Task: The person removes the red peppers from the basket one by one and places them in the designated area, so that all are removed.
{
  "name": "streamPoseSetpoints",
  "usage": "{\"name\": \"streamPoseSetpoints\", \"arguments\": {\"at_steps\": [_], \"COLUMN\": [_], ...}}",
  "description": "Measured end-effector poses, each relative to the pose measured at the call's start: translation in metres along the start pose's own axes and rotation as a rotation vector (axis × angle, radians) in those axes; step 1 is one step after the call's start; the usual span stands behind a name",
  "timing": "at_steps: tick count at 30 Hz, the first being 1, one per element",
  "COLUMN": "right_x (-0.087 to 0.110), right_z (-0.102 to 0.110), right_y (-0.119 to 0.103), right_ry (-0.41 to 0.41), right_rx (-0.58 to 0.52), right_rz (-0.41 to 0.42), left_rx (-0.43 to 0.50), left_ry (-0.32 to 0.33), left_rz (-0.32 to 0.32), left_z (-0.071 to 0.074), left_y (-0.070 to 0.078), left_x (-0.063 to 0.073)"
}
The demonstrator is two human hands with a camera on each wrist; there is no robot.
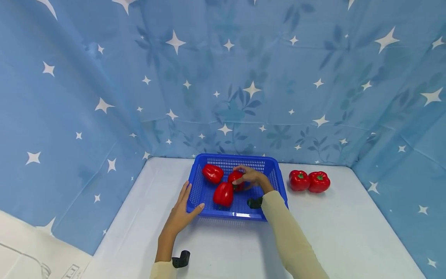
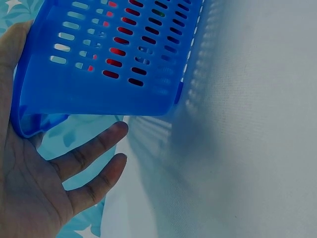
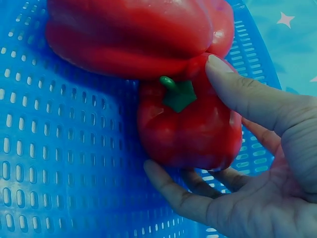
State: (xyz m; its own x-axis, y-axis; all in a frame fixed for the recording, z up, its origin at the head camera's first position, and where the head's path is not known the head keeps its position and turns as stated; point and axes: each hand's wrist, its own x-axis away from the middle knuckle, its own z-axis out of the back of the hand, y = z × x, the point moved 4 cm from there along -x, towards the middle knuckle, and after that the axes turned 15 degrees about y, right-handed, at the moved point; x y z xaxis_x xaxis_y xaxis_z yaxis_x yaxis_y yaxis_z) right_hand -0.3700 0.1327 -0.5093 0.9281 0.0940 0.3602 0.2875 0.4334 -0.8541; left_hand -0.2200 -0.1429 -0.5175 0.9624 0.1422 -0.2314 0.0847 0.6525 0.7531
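Plainly, we find the right hand [image 1: 250, 177] with thumb and fingers curled round a red bell pepper [image 3: 190, 131] inside the perforated blue basket [image 1: 216, 214], some fingers partly hidden behind it. The left hand [image 1: 180, 215], fingers straight and spread, touches the basket's near-left corner; its wrist view, we note, crops it.

Gleaming red on the peppers [image 1: 223, 194], green on their stems [image 3: 181, 96], vivid blue basket [image 1: 223, 213]! White table [image 1: 334, 224], blue curtain [image 1: 209, 104] sprinkled with white stars and leaf prints; cream sleeves [image 1: 292, 236], and wrist cameras [image 1: 181, 259], small here, seemingly black.
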Motion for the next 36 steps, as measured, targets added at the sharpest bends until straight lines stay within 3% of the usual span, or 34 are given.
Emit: {"name": "streamPoseSetpoints", "arguments": {"at_steps": [15, 36], "right_x": [0.007, 0.018], "right_z": [0.019, 0.037], "right_y": [0.002, 0.007], "right_ry": [0.091, 0.155], "right_rx": [0.046, -0.019], "right_rz": [-0.015, -0.056], "left_rx": [0.028, 0.033], "left_ry": [-0.002, 0.002], "left_rz": [0.004, -0.008], "left_z": [0.000, -0.002], "left_y": [-0.001, -0.002], "left_x": [0.000, -0.003]}}
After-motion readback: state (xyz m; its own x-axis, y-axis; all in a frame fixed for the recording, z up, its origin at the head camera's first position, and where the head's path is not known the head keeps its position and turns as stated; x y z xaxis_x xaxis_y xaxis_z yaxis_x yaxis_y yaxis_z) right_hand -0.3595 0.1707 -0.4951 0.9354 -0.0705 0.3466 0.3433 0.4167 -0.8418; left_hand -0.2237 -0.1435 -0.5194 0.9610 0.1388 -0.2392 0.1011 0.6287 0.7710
